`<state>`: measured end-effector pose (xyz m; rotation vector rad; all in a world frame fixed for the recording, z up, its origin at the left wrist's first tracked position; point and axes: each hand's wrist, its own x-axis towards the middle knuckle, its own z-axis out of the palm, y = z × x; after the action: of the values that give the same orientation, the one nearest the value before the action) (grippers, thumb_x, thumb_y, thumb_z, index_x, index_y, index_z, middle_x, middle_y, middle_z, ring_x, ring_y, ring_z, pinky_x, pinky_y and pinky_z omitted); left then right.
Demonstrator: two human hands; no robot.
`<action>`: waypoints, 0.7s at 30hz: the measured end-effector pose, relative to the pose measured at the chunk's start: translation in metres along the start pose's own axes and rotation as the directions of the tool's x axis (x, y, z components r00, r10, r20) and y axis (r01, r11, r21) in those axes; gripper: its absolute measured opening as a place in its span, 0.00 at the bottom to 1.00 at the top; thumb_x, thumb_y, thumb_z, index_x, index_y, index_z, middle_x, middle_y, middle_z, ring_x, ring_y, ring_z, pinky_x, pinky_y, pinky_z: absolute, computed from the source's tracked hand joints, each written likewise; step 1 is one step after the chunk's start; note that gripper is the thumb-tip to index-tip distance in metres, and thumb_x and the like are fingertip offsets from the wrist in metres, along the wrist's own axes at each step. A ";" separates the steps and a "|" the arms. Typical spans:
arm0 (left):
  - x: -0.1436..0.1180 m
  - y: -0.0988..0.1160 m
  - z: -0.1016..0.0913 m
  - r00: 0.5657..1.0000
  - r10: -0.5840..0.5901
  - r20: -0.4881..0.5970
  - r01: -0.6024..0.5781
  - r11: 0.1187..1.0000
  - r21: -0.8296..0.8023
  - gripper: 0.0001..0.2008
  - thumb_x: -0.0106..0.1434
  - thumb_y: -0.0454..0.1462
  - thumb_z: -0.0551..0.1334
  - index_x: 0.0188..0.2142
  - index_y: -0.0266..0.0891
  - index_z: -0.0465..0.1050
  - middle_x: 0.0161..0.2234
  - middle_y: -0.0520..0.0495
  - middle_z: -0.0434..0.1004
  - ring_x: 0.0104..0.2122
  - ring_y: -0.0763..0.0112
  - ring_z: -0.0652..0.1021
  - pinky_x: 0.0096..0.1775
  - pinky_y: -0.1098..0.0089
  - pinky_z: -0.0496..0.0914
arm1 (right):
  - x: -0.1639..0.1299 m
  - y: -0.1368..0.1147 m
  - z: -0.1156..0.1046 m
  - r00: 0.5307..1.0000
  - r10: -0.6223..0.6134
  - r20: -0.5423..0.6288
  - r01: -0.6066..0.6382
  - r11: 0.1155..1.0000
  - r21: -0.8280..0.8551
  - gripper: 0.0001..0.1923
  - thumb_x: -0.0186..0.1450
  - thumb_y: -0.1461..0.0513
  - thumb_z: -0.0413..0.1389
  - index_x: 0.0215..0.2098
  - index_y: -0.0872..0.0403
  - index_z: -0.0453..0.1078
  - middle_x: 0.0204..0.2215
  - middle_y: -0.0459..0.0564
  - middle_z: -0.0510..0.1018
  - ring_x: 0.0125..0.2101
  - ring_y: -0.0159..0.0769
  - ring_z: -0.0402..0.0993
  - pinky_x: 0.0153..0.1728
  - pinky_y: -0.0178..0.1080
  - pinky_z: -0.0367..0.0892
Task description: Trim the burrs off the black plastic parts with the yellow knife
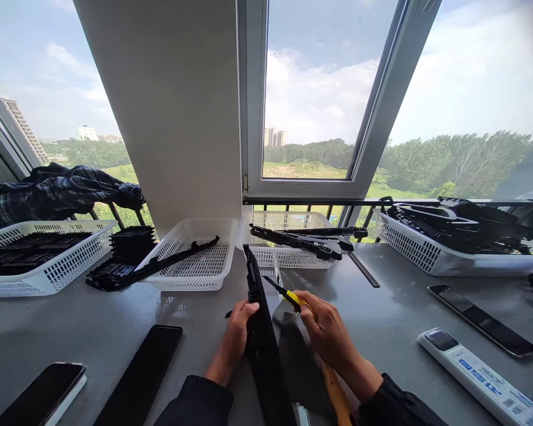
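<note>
Grey tabletop (pixel 195 319) beneath white baskets (pixel 190 284), black slab (pixel 142 373) and labelled white device (pixel 484 376).

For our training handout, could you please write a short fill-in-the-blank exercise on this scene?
1. The left hand grips a long part coloured ____.
2. The right hand holds a slim tool coloured black and ____.
3. The slotted baskets are ____ in colour.
4. The plaid cloth lies toward the picture's ____ side.

Missing words: black; yellow; white; left.
</note>
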<state>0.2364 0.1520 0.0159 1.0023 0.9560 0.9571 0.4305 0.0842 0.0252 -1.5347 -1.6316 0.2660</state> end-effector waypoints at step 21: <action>-0.005 -0.009 0.004 0.981 0.151 0.122 -0.176 0.956 0.235 0.16 0.54 0.48 0.67 0.20 0.42 0.66 0.19 0.52 0.63 0.24 0.67 0.66 0.27 0.69 0.60 | 0.008 0.016 -0.016 0.999 0.016 0.031 -0.008 0.971 -0.238 0.32 0.70 0.39 0.51 0.19 0.51 0.62 0.15 0.42 0.62 0.19 0.29 0.53 0.27 0.36 0.49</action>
<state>0.2405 0.1442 0.0096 1.3448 0.9304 0.9286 0.4545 0.0887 0.0278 -1.7272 -1.7296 0.1042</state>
